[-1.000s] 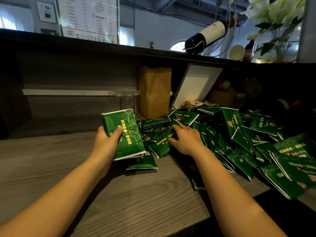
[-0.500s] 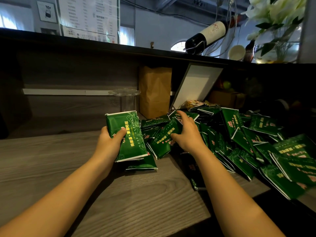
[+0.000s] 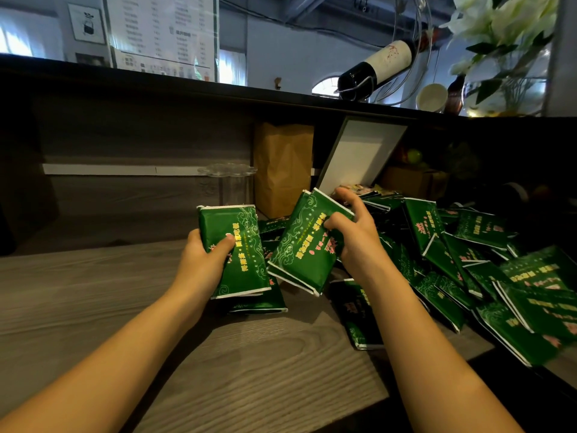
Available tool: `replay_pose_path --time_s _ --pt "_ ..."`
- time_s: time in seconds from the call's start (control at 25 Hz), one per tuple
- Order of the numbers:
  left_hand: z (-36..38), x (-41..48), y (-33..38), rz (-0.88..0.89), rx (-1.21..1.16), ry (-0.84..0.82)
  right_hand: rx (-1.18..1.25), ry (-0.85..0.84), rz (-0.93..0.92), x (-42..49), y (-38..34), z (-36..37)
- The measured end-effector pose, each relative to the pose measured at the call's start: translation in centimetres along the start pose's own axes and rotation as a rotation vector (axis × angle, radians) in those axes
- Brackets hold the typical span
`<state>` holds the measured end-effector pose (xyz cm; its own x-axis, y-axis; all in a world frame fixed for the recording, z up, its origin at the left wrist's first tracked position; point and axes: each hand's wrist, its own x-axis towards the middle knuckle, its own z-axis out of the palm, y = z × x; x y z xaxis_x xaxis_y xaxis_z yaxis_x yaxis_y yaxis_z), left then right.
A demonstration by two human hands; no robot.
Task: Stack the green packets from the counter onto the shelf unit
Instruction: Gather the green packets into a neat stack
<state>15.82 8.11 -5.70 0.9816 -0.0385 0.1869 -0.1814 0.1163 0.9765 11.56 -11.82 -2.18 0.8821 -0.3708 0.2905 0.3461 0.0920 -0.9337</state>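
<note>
The table (image 3: 93, 307) carries a large loose pile of green packets (image 3: 468, 260), no shelf unit in view, so most work appears outstanding; left hand (image 3: 199, 260) grips one packet (image 3: 231, 245), right hand (image 3: 356, 242) grips a small stack (image 3: 299, 245), both lifted above the table.

Behind the service counter of a café or bar: a printed menu board (image 3: 162, 35) stands on the raised dark ledge (image 3: 156, 84), beside a wine bottle (image 3: 377, 65) tilted in a wire holder (image 3: 402, 89), a white cup (image 3: 432, 96) and white flowers (image 3: 505, 26). Below, a brown paper bag (image 3: 282, 167) and a heap of branded green packets (image 3: 468, 245) crowd the wood-grain tabletop (image 3: 93, 292).
</note>
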Motion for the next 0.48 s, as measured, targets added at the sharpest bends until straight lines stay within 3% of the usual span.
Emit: replay_pose_path --time_s 0.24,0.48 --pt "1.4 -0.9 -0.2 0.024 0.030 -0.091 -0.020 -0.264 0.051 -0.3 0.7 0.8" --pt "2.0 -1.7 0.0 0.008 -0.093 -0.173 -0.132 -0.315 0.000 -0.6 1.2 1.2"
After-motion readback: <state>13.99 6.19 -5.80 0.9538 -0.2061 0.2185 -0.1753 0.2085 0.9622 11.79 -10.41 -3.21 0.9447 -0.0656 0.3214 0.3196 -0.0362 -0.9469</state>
